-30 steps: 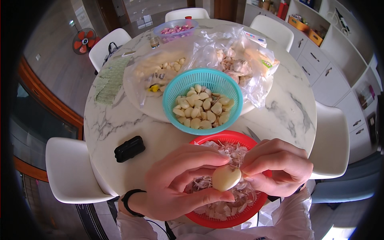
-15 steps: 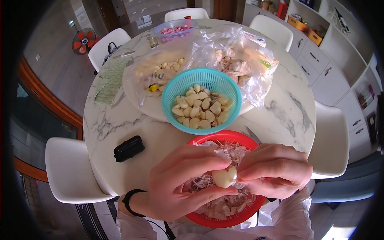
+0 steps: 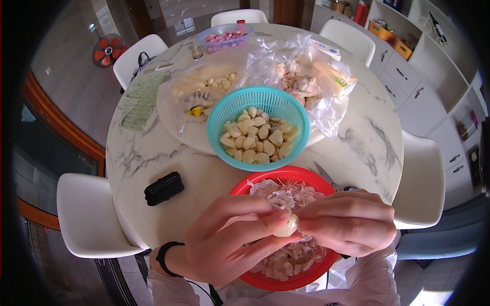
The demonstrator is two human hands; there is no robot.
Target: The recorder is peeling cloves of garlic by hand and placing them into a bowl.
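Between the fingertips of both hands sits a pale garlic clove (image 3: 287,227), partly covered by my fingers. My left hand (image 3: 236,232), with a black band at the wrist, grips it from the left between thumb and fingers. From the right, my right hand (image 3: 349,220) pinches its edge, fingers pressed together. Both hands are over a red basket (image 3: 236,189) holding papery garlic skins (image 3: 293,260). Just beyond stands a turquoise basket (image 3: 215,133) with many peeled garlic cloves (image 3: 248,135) in it.
Behind the baskets, clear plastic bags hold garlic bulbs (image 3: 306,84) and small peeled cloves (image 3: 220,81). A black case (image 3: 164,189) lies at left, scissors (image 3: 329,177) right of the red basket. Farther back are a green cloth (image 3: 140,104) and a bowl of shallots (image 3: 224,37). White chairs surround the table.
My right hand has come closer to my left, and its fingers have folded over the clove's right side. The clove has turned and less of it shows. More of the scissors is visible.
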